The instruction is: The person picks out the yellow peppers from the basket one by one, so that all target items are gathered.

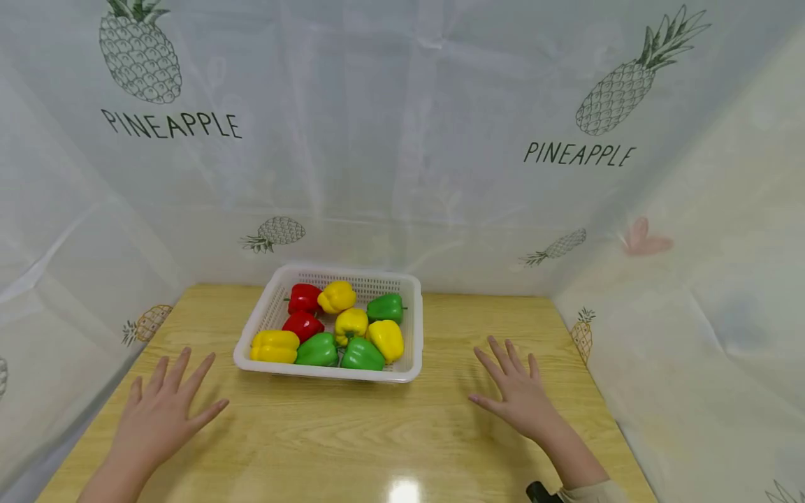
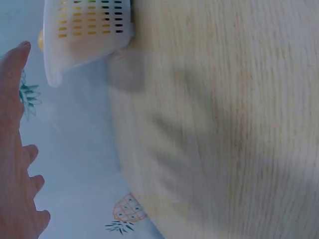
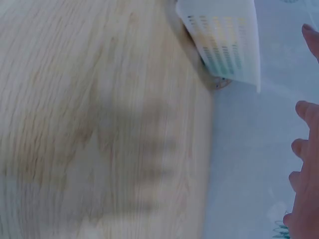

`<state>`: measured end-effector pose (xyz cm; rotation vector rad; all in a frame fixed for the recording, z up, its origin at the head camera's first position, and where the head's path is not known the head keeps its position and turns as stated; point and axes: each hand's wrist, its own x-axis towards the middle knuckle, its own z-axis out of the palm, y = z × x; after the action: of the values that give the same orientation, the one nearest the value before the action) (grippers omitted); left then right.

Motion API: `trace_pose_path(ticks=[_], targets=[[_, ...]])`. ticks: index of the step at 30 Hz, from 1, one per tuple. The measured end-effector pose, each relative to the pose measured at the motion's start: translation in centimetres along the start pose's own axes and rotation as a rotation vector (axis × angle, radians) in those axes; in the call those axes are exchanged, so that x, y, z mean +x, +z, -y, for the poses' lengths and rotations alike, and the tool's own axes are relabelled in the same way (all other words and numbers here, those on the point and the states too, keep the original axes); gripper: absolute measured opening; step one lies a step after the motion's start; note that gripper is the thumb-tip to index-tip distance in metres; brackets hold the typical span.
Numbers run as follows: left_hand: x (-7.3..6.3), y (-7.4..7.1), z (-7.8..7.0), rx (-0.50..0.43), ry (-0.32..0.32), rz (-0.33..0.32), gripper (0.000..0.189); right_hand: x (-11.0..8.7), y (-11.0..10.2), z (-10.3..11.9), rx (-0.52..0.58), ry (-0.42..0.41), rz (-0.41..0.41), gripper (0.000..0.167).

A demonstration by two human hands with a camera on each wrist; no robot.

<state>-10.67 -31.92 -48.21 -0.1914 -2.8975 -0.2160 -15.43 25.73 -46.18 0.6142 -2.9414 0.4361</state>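
Note:
A white plastic basket (image 1: 411,328) with slotted walls stands toward the back of the wooden table, left of its middle. In it lie several bell peppers: red ones like this red pepper (image 1: 305,298), yellow ones such as the yellow pepper (image 1: 274,346), and green ones such as the green pepper (image 1: 363,355). My left hand (image 1: 157,416) hovers over the table, left and in front of the basket, fingers spread and holding nothing. To the basket's right, my right hand (image 1: 518,398) is also raised with spread fingers. Both wrist views show the basket's side (image 2: 92,25) and hand shadows on the wood.
The wooden table (image 1: 352,433) has pale sheeting (image 1: 402,175) with pineapple prints behind it and on both sides. A dark strap or device (image 1: 542,492) shows near my right wrist, beside a light sleeve (image 1: 594,492).

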Motion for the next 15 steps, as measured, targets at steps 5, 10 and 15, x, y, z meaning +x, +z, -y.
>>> trace_pose_path(ticks=[5, 10, 15], targets=[[0.4, -0.1, -0.7, -0.026, 0.001, 0.000, 0.089, 0.5, -0.1, 0.7, 0.078, -0.007, 0.006, 0.084], [1.0, -0.1, -1.1, -0.043, 0.006, 0.006, 0.088, 1.4, -0.2, 1.3, 0.132, -0.017, 0.019, 0.085], [1.8, -0.1, -1.4, -0.064, 0.008, 0.014, 0.087, 2.6, -0.2, 2.2, 0.164, -0.053, 0.008, 0.088]])
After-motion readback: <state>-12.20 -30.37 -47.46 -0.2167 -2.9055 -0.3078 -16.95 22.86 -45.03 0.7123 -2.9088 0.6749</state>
